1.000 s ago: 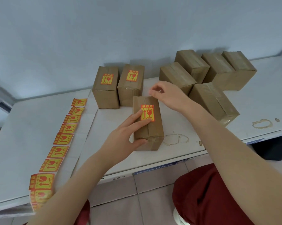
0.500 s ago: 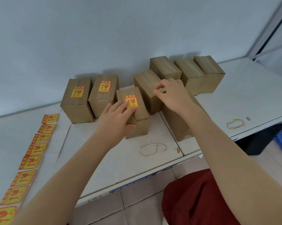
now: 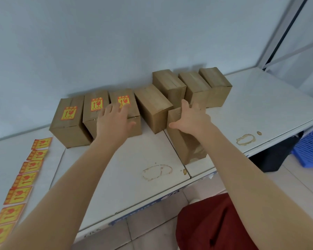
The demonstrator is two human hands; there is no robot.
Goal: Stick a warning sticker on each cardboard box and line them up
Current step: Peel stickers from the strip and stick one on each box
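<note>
Under left fingers (image 3: 123, 110), third stickered box (image 3: 133, 107), right fingers (image 3: 185, 106) atop plain box (image 3: 183, 147)

The light was soft, even and rather cool, bright enough across the whole view. It seemed to come from my side of the table (image 3: 260, 109). The cardboard boxes (image 3: 170, 83) threw pale, fuzzy shadows up the wall (image 3: 116, 42) behind them, with thin darker ones at their bases. There was no harsh glare, only a faint sheen on the tabletop at right. Sharpness was middling: the left hand (image 3: 114, 121) and right hand (image 3: 191, 118) looked slightly smeared, and I couldn't read the fine print on the sticker strip (image 3: 28, 166). The wide lens warped the edges, so the shelf post (image 3: 285, 31) leaned inward and both forearms swelled at the bottom.
</note>
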